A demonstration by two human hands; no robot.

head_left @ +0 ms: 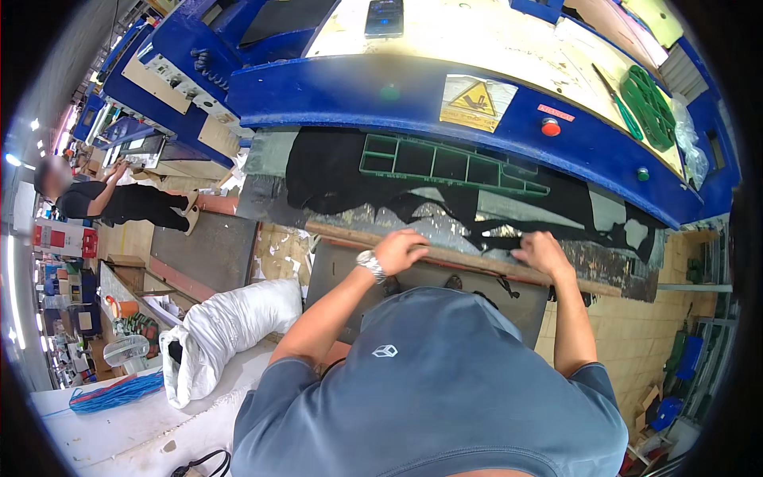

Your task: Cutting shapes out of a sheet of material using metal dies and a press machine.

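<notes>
A green steel cutting die (pixel 434 176), long and tapered with several compartments, lies on black sheet material (pixel 326 171). The sheet's near side is ragged with cut-out shapes, and the worn cutting board (pixel 262 195) shows through. Along the board's front runs a wooden strip (pixel 469 260). My left hand (pixel 400 252), a metal watch on its wrist, rests on this strip with its fingers loosely extended and nothing visible in them. Farther right, my right hand (pixel 544 254) is at the strip beside the sheet's torn edge, its fingers bent; whether they pinch anything is hidden.
The blue press beam (pixel 334 91) with a red button (pixel 551 126) spans above the board. On top lie a phone (pixel 385 17), a green die (pixel 648 107) and a green-handled tool (pixel 626 118). A white sack (pixel 230 330) stands left; a person (pixel 119 195) stands farther off.
</notes>
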